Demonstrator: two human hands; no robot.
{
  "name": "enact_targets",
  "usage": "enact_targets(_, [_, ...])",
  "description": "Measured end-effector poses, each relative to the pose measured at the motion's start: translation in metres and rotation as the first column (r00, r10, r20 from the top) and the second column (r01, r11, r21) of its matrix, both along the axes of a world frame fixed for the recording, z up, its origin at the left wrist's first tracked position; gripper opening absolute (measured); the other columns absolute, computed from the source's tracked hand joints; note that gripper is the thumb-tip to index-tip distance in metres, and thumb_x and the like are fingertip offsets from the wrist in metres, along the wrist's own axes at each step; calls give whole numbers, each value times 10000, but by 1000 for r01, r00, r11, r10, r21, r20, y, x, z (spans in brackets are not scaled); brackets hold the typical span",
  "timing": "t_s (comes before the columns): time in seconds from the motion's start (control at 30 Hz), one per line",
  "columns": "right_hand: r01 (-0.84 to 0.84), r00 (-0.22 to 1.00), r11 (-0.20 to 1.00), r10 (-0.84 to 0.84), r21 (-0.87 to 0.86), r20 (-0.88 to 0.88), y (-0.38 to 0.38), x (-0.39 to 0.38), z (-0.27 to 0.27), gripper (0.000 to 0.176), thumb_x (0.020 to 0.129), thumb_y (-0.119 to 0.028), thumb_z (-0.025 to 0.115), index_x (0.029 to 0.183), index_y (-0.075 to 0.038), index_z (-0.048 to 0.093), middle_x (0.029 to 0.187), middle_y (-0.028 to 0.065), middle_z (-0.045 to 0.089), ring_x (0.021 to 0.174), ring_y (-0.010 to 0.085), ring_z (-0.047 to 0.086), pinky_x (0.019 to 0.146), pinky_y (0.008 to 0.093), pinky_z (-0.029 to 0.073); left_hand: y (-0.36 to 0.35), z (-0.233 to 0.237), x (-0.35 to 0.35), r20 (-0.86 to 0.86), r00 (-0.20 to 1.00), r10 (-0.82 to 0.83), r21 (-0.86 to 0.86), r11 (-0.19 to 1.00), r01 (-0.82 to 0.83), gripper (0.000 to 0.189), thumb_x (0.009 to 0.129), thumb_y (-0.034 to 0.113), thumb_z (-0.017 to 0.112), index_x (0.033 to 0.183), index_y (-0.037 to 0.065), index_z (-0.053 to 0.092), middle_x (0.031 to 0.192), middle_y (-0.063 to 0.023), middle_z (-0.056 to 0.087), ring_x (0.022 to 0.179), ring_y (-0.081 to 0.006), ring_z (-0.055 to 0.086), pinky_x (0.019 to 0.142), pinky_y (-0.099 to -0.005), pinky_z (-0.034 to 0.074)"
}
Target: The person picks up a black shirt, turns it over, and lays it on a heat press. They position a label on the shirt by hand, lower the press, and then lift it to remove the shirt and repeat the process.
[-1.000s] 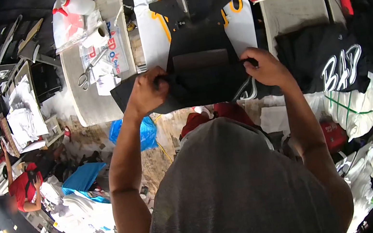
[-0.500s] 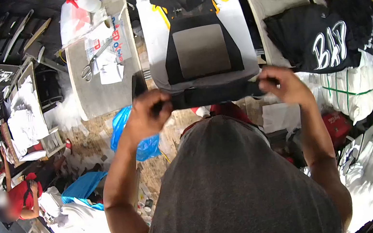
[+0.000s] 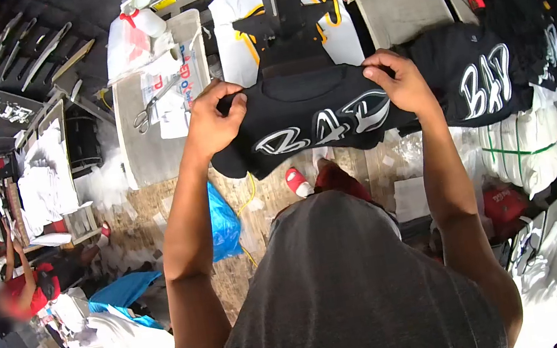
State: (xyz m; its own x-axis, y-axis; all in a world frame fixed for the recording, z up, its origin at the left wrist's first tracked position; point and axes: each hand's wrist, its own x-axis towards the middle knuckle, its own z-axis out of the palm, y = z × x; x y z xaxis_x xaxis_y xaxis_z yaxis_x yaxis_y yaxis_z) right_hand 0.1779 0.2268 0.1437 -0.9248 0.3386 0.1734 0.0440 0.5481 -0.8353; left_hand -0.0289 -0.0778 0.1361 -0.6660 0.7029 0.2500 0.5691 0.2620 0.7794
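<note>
A black T-shirt (image 3: 306, 115) with white lettering that reads BAD hangs stretched between my hands, its collar facing away from me. My left hand (image 3: 217, 118) pinches it at one shoulder, and my right hand (image 3: 399, 82) grips the opposite shoulder. Behind the shirt stands a press board carrying a white garment with black and yellow trim (image 3: 235, 35). The shirt hides most of the board's near part. To the right, another black T-shirt with the same print (image 3: 486, 83) lies over a grey board.
Scissors (image 3: 150, 110) and papers lie on the grey board (image 3: 144, 155) at left, near a spray bottle (image 3: 145, 21). A blue plastic bag (image 3: 223, 223) is on the floor. Tied white bundles (image 3: 526, 149) stand at right. A person in red (image 3: 31, 293) works at far left.
Both hands have risen and moved slightly away from me. The black fabric, folded low at the board's edge before, now hangs spread with its lettering showing.
</note>
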Motion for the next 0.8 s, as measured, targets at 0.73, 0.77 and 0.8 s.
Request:
enact_targets(0.73, [100,944,995,-95,1,315,63,-104,-132,212,905,-220,701,979,-21,701,893,184,700,823,319,689,737,373,514,73,-117,-95,268,951,152,-348,936,-51,208,954,150,614,984,-47,674,810,-127,691,720,-144,625,668,-313,497])
enact_targets(0.77, [129,910,991,-101,-43,401,64,-105,-138,217,908,-226,700,981,-22,704,897,188,704,826,315,695,742,371,517,74,-123,-95,315,934,171,-376,926,-42,208,953,152,615,980,-46,672,806,-122,690,721,-137,623,671,-309,497])
enact_targets(0.8, [130,907,990,-98,-51,410,63,-107,-138,217,908,-226,700,981,-22,704,897,188,704,826,315,695,742,371,517,75,-125,-96,362,913,189,-403,915,-30,208,953,153,615,976,-46,670,803,-116,688,722,-131,621,673,-305,497])
